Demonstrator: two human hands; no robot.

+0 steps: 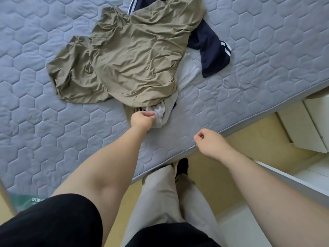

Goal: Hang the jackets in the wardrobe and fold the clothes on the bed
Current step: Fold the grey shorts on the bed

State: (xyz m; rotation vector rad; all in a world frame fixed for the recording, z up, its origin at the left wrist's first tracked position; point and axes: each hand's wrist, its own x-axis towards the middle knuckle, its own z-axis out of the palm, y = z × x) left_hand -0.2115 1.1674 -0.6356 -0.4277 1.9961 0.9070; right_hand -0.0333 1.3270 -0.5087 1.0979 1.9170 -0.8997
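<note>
Broadly, the bed offers plenty of quilted surface, but the clothes lie in one heap close to its near edge, so anything dragged toward the person could slide off onto the yellow floor. Largest in the heap is the olive shirt, crumpled and spread over the others. Because it rests on top of the piece being taken, a pull from below would likely carry it along, bunching it further or tipping it sideways. Partly under it, the navy garment with white stripes pokes out at the far and right sides, and its sleeve could snag and trail along too. The pale grey garment is mostly buried, with only a strip at the right and a bunched end at the near side showing, so how it is tangled cannot be told. The left hand has its fingers curled onto that bunched near end, a small pinch that may slip or catch only one layer. The right hand hovers over the mattress edge, fingers loosely curled around nothing, so nothing pins the heap down.
</note>
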